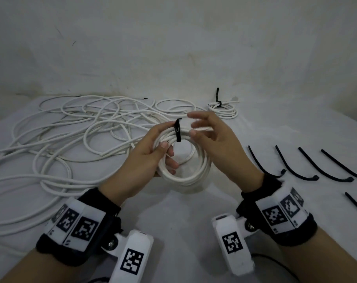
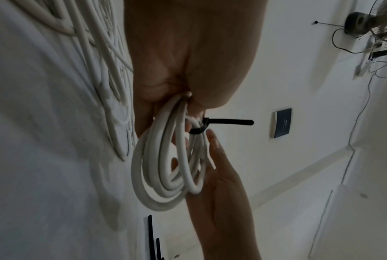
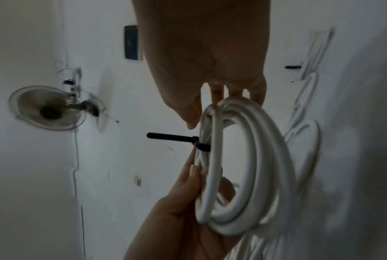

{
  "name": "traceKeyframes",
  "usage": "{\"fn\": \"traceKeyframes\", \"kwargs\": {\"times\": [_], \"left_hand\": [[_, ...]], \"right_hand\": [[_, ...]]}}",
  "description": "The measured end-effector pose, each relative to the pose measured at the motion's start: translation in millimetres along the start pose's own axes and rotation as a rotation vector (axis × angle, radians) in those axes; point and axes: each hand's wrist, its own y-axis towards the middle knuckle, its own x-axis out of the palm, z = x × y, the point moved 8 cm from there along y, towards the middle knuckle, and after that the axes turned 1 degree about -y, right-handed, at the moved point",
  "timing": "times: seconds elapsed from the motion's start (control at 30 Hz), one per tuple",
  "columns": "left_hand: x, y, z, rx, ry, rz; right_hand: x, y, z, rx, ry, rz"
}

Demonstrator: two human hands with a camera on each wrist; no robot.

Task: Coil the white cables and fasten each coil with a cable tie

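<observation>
- The left hand (image 1: 151, 158) gripped the white coil (image 1: 185, 160) on its left side, thumb lying over the top strands and fingers curled through the middle of the loop.
- The right hand (image 1: 212, 137) was held just beside the coil's upper right, fingers loosely spread and slightly blurred, pinching nothing (whether a fingertip brushed the strands could not be told from the head view).
- A black cable tie (image 1: 177, 130) was cinched round the far side of the coil, between the two hands, its free tail sticking out from the bundle.
- In the left wrist view the tie (image 2: 210, 125) pulled the strands together and its tail pointed away from the palm; the right wrist view showed the same tail (image 3: 174, 138) jutting sideways from the coil (image 3: 239, 167).
- The coil was held up off the white cloth-covered surface (image 1: 183, 217).
- A small finished coil (image 1: 222, 109) with its own black tie lay further back, to the right.
- Loose white cables (image 1: 75, 135) sprawled in a tangle on the left of the cloth.
- Spare black cable ties (image 1: 308, 166) lay in a row on the right, apart from each other.
</observation>
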Motion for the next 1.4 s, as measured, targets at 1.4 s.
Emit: {"fn": "traceKeyframes", "kwargs": {"times": [1.4], "left_hand": [[2,2,-22,-0.144,-0.412,-0.19]], "right_hand": [[10,-5,30,0.421,0.526,-0.084]]}}
